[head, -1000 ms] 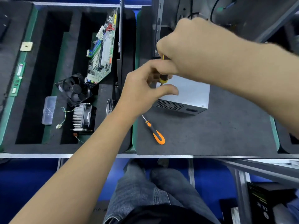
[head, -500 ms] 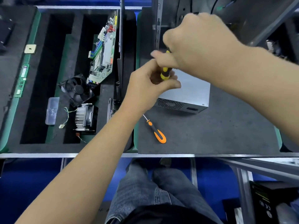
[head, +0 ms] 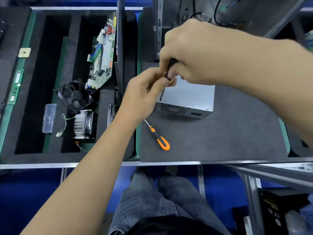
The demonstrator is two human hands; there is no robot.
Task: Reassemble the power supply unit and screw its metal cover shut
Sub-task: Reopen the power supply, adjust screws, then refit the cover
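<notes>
The silver power supply unit [head: 191,95] lies on the grey mat [head: 220,133] with its metal cover on top and a vented side facing me. My right hand [head: 194,53] grips the black and yellow handle of a screwdriver [head: 166,77] held upright. Its shaft tip touches the cover's near left corner. My left hand [head: 144,95] pinches the lower end of that handle with thumb and fingers. One screw head shows at the cover's near right corner [head: 207,108].
A second screwdriver with an orange handle [head: 159,138] lies on the mat in front of the unit. The foam tray at left holds a motherboard [head: 103,55], a fan [head: 74,95], a heatsink [head: 84,124] and a memory stick [head: 16,87]. An open computer case [head: 186,11] stands behind.
The screwdriver has been lowered so its tip now meets the cover's near left corner. Both hands shifted slightly down along the handle.
</notes>
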